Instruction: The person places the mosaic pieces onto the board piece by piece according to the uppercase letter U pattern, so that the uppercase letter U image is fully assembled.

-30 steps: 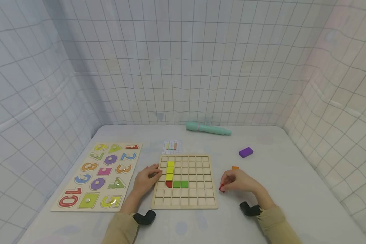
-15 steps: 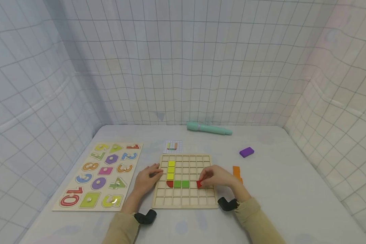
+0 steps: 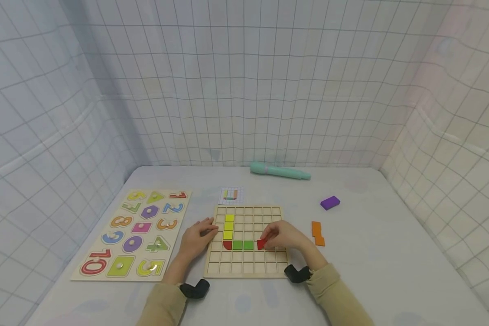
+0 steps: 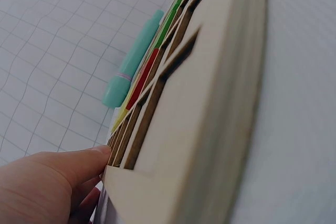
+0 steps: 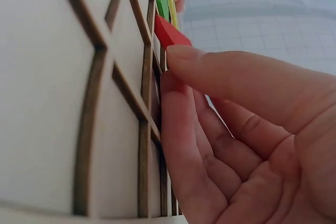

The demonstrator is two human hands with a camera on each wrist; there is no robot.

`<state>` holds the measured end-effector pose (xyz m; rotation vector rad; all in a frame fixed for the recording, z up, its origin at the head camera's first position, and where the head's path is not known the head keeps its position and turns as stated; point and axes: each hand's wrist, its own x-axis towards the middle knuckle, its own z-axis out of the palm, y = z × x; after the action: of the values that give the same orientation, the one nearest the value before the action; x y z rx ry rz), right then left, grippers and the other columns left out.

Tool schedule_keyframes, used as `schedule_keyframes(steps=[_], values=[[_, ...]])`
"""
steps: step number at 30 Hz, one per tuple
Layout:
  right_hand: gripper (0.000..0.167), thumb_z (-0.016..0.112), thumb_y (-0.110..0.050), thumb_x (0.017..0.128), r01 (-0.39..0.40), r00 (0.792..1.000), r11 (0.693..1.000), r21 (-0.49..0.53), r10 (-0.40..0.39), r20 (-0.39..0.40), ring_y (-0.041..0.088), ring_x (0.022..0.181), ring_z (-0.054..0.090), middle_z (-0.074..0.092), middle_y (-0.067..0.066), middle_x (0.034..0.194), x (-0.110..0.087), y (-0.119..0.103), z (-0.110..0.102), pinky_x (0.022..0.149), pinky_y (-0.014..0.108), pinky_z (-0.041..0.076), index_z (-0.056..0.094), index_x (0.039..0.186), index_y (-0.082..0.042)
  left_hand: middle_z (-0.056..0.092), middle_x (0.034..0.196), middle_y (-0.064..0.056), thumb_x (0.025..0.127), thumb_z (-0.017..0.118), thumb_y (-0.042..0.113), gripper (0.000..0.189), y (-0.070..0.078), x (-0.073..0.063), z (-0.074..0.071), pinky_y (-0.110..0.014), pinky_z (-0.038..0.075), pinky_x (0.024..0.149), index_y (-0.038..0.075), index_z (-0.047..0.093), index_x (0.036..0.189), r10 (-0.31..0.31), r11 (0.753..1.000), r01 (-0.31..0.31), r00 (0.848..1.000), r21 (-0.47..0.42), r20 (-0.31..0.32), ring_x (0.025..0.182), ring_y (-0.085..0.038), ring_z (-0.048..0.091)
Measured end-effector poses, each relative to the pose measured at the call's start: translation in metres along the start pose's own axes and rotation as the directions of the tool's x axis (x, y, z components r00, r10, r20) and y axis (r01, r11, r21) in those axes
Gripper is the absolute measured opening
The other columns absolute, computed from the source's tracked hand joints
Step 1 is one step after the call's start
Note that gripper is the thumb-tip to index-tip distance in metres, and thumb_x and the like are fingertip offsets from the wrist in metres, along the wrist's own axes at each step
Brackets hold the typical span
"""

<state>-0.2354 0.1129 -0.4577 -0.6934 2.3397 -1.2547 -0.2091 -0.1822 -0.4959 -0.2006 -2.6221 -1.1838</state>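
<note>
My right hand (image 3: pixel 284 235) is pinching the red piece (image 3: pixel 261 244) between thumb and forefinger, holding it tilted over the board (image 3: pixel 246 275), just right of the green tiles (image 3: pixel 248 245); long axis I'm not making out. That hand is sitting nearest; my left hand (image 3: pixel 196 237) is resting relaxed fingers against the board's left edge. Bare cells (image 3: pixel 248 268) are running toward its far and near edges

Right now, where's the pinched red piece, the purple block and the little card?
Pinched red piece (image 5: pixel 170 33): right wrist view, its uncovered face.
Purple block (image 3: pixel 330 203): head view, its top.
Little card (image 3: pixel 231 195): head view, near its middle.
</note>
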Motion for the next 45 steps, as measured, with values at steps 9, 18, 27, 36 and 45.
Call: schedule_keyframes(steps=[9, 18, 27, 36, 45], values=[[0.014, 0.074, -0.005, 0.078, -0.007, 1.000, 0.999, -0.034, 0.006, -0.013, 0.012, 0.074, 0.060, 0.066, 0.000, 0.081, 0.0025, 0.0001, 0.0043, 0.067, 0.024, 0.054, 0.069, 0.091, -0.006, 0.057, 0.129, -0.013, 0.087, 0.068, 0.020, 0.021, 0.0013, -0.0006, -0.0021, -0.042, 0.027, 0.114, 0.006, 0.073, 0.101, -0.047, 0.999, 0.048, 0.998, -0.004, 0.038, 0.127, -0.030, 0.045], [0.014, 0.074, -0.008, 0.079, 0.004, 1.000, 0.997, -0.072, -0.006, -0.025, 0.011, 0.072, 0.057, 0.065, -0.003, 0.079, 0.0033, -0.0005, 0.0055, 0.066, 0.024, 0.051, 0.070, 0.092, -0.008, 0.057, 0.128, -0.014, 0.087, 0.068, 0.019, 0.020, 0.0021, -0.0005, -0.0025, -0.040, 0.027, 0.114, 0.005, 0.073, 0.100, -0.037, 0.999, 0.037, 0.999, -0.004, 0.034, 0.126, -0.029, 0.046], [0.017, 0.075, -0.009, 0.078, 0.007, 1.000, 0.997, -0.076, -0.009, -0.029, 0.011, 0.072, 0.058, 0.064, -0.003, 0.079, 0.0026, -0.0023, 0.0058, 0.065, 0.024, 0.052, 0.069, 0.094, -0.007, 0.057, 0.129, -0.013, 0.087, 0.068, 0.021, 0.021, 0.0031, -0.0003, -0.0029, -0.041, 0.027, 0.114, 0.006, 0.073, 0.101, -0.047, 0.999, 0.047, 0.998, -0.001, 0.037, 0.127, -0.029, 0.045], [0.017, 0.075, -0.009, 0.079, 0.009, 0.999, 0.996, -0.087, -0.012, -0.034, 0.011, 0.073, 0.058, 0.064, -0.004, 0.080, 0.0024, -0.0026, 0.0054, 0.066, 0.024, 0.053, 0.069, 0.094, -0.007, 0.057, 0.129, -0.013, 0.087, 0.068, 0.021, 0.021, 0.0027, 0.0003, -0.0026, -0.040, 0.027, 0.114, 0.006, 0.073, 0.101, -0.042, 0.999, 0.042, 0.998, -0.002, 0.037, 0.127, -0.028, 0.046], [0.018, 0.075, -0.010, 0.079, 0.015, 0.999, 0.997, -0.081, -0.018, -0.035, 0.011, 0.075, 0.058, 0.064, -0.003, 0.082, 0.0020, -0.0008, 0.0057, 0.068, 0.025, 0.053, 0.068, 0.095, -0.008, 0.057, 0.128, -0.013, 0.086, 0.068, 0.020, 0.021, 0.0032, -0.0001, -0.0022, -0.039, 0.027, 0.114, 0.005, 0.073, 0.100, -0.041, 0.999, 0.041, 0.999, -0.008, 0.035, 0.126, -0.029, 0.046]])
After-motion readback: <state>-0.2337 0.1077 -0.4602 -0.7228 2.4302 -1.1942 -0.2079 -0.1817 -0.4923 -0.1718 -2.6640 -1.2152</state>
